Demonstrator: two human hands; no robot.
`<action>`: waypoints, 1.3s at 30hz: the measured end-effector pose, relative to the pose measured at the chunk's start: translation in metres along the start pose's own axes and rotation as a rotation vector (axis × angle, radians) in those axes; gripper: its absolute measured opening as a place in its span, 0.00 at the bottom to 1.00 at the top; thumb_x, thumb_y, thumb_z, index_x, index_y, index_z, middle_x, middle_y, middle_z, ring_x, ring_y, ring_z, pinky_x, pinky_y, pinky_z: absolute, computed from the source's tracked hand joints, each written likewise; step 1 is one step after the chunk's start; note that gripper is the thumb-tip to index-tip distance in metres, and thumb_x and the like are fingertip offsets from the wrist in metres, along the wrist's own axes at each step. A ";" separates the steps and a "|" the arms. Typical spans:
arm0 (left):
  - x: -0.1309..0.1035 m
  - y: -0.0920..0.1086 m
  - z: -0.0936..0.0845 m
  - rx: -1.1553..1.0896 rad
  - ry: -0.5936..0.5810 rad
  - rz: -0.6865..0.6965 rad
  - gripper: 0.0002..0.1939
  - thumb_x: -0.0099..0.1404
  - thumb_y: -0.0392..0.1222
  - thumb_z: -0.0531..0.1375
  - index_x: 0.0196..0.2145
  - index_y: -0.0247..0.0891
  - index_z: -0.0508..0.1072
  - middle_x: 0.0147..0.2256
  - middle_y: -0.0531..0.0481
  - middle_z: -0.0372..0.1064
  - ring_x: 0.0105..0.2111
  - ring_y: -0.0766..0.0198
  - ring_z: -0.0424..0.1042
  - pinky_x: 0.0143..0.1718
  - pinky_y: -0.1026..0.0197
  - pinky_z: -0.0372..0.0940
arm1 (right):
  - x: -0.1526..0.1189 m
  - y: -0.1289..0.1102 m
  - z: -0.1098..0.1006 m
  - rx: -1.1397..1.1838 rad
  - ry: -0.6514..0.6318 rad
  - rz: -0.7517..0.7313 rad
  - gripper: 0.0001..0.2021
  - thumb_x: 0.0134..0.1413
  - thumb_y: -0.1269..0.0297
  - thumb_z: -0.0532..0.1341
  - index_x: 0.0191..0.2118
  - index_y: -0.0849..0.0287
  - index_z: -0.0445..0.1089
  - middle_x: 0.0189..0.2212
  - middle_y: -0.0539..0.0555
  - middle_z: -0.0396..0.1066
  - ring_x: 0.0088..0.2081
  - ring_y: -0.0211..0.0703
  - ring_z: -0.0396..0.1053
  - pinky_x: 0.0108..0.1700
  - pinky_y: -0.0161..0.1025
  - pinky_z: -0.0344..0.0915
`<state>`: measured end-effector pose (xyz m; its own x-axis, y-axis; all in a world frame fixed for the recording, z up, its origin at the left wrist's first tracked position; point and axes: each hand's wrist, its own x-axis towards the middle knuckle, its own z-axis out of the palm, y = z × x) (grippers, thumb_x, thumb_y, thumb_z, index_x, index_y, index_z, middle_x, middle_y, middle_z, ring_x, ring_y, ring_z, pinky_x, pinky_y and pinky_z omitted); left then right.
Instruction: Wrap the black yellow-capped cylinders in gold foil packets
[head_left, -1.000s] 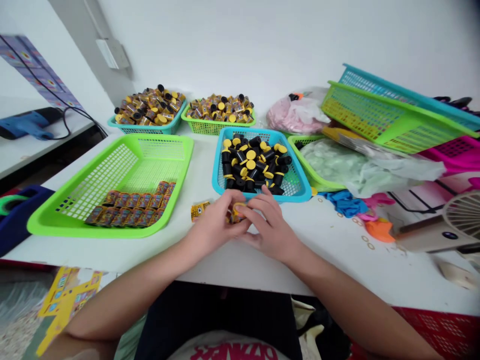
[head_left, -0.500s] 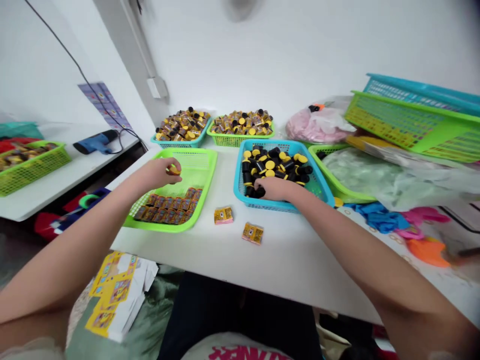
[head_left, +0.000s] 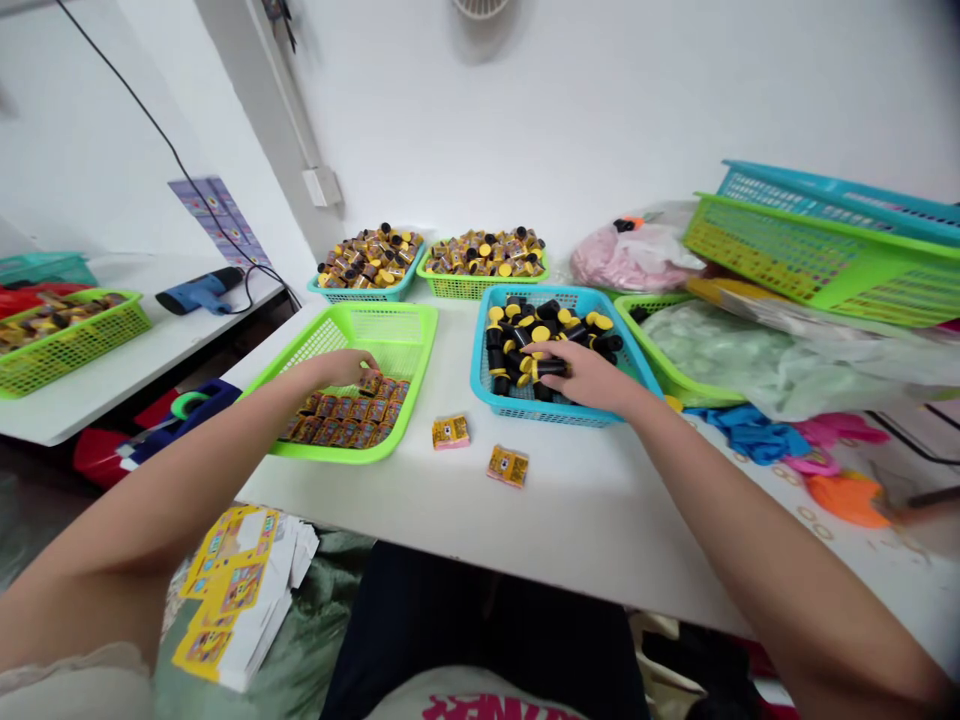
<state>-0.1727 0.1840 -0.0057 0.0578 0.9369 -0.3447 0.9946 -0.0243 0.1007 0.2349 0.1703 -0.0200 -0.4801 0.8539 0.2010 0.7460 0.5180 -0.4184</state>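
Note:
My left hand point(head_left: 345, 368) is inside the near green basket point(head_left: 429, 345), fingers closed on a small labelled canister point(head_left: 370, 383) at the end of a row. Neat rows of similar labelled canisters point(head_left: 345, 420) lie on their sides along the basket's front. Over in the blue basket point(head_left: 480, 385), my right hand point(head_left: 589, 372) has its fingers around a black canister with a yellow cap point(head_left: 551, 368). More black and yellow canisters point(head_left: 517, 335) lie jumbled beneath and behind it. Two stacks of printed labels point(head_left: 450, 432) point(head_left: 508, 466) rest on the white table between the baskets.
At the wall stand a small blue basket point(head_left: 360, 294) and a green one point(head_left: 469, 287), both heaped with labelled canisters. Stacked baskets point(head_left: 810, 250) and plastic bags point(head_left: 720, 335) crowd the right. A blue heat gun point(head_left: 199, 292) lies on the left table.
My left hand has lowered its canister from above the green basket to the rows. My right hand has shifted slightly right and lifted a black canister onto view among the others.

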 end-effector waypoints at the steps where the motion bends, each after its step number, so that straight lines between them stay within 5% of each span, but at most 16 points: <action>1: -0.001 0.000 0.000 -0.002 -0.016 -0.002 0.24 0.58 0.46 0.58 0.51 0.36 0.74 0.44 0.42 0.79 0.43 0.52 0.75 0.43 0.60 0.65 | -0.008 0.004 -0.001 0.084 0.085 -0.031 0.17 0.56 0.68 0.59 0.52 0.54 0.70 0.50 0.56 0.71 0.51 0.47 0.71 0.54 0.48 0.67; 7: -0.010 0.001 0.003 0.012 0.007 -0.006 0.21 0.57 0.37 0.58 0.49 0.36 0.76 0.42 0.43 0.78 0.39 0.53 0.76 0.41 0.59 0.67 | -0.051 0.024 -0.003 0.581 0.479 -0.025 0.12 0.50 0.60 0.67 0.41 0.52 0.68 0.39 0.52 0.71 0.40 0.45 0.72 0.43 0.47 0.73; 11: -0.037 0.035 0.008 0.049 0.206 0.041 0.23 0.63 0.31 0.51 0.54 0.32 0.72 0.48 0.36 0.74 0.49 0.50 0.73 0.52 0.53 0.65 | -0.066 0.026 -0.001 0.734 0.731 -0.009 0.15 0.46 0.61 0.71 0.35 0.50 0.64 0.41 0.53 0.71 0.46 0.47 0.72 0.43 0.46 0.74; 13: -0.061 0.066 0.022 0.045 0.315 0.221 0.23 0.68 0.30 0.45 0.55 0.35 0.70 0.51 0.38 0.73 0.54 0.54 0.70 0.57 0.52 0.63 | -0.068 0.024 0.001 0.720 0.797 -0.024 0.14 0.48 0.61 0.70 0.35 0.50 0.63 0.43 0.54 0.71 0.46 0.48 0.72 0.42 0.46 0.74; 16: -0.094 0.119 0.059 0.086 0.417 0.917 0.19 0.73 0.31 0.45 0.53 0.38 0.72 0.54 0.40 0.71 0.58 0.57 0.68 0.59 0.53 0.63 | -0.069 0.021 0.007 0.632 0.814 -0.043 0.14 0.49 0.61 0.69 0.38 0.49 0.64 0.43 0.56 0.72 0.42 0.48 0.73 0.39 0.46 0.74; 18: -0.105 0.148 0.088 0.222 0.443 1.052 0.18 0.73 0.31 0.47 0.55 0.35 0.69 0.57 0.36 0.69 0.58 0.53 0.69 0.58 0.51 0.65 | -0.070 0.017 0.010 0.546 0.783 -0.045 0.17 0.49 0.61 0.69 0.44 0.51 0.66 0.43 0.56 0.73 0.38 0.46 0.73 0.39 0.46 0.75; 22: -0.102 0.179 0.125 0.424 0.390 0.993 0.15 0.72 0.30 0.50 0.53 0.32 0.68 0.54 0.26 0.70 0.54 0.46 0.73 0.51 0.48 0.70 | -0.075 0.012 0.012 0.412 0.743 -0.103 0.18 0.52 0.65 0.66 0.49 0.53 0.69 0.46 0.56 0.72 0.35 0.42 0.72 0.41 0.45 0.75; 28: -0.100 0.187 0.124 0.450 0.261 0.946 0.23 0.69 0.25 0.50 0.59 0.39 0.63 0.43 0.33 0.76 0.45 0.46 0.78 0.39 0.50 0.74 | -0.077 0.013 0.012 0.350 0.702 -0.119 0.17 0.53 0.66 0.65 0.49 0.53 0.70 0.44 0.55 0.73 0.37 0.43 0.73 0.43 0.46 0.76; 31: -0.103 0.184 0.117 0.212 0.192 0.873 0.23 0.69 0.28 0.51 0.60 0.39 0.63 0.44 0.38 0.76 0.43 0.53 0.78 0.41 0.56 0.73 | -0.076 0.011 0.013 0.369 0.713 -0.150 0.17 0.52 0.67 0.65 0.49 0.54 0.70 0.43 0.55 0.72 0.36 0.43 0.73 0.41 0.45 0.76; 35: -0.102 0.190 0.101 -0.385 0.295 0.785 0.26 0.66 0.32 0.55 0.61 0.43 0.64 0.40 0.48 0.76 0.38 0.62 0.77 0.42 0.59 0.73 | -0.077 0.000 0.017 0.528 0.708 -0.153 0.15 0.54 0.66 0.64 0.48 0.54 0.68 0.43 0.55 0.71 0.38 0.42 0.73 0.41 0.42 0.75; 39: -0.089 0.211 0.084 -0.932 0.220 0.721 0.13 0.56 0.32 0.60 0.38 0.40 0.80 0.39 0.48 0.70 0.33 0.66 0.73 0.30 0.66 0.72 | -0.078 -0.012 0.022 0.704 0.615 -0.156 0.17 0.56 0.61 0.63 0.51 0.50 0.65 0.41 0.54 0.72 0.38 0.43 0.73 0.37 0.41 0.76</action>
<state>0.0395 0.0658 -0.0316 0.4700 0.8530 0.2268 0.2892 -0.3916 0.8735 0.2530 0.0965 -0.0498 -0.0738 0.7585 0.6475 0.1473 0.6504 -0.7452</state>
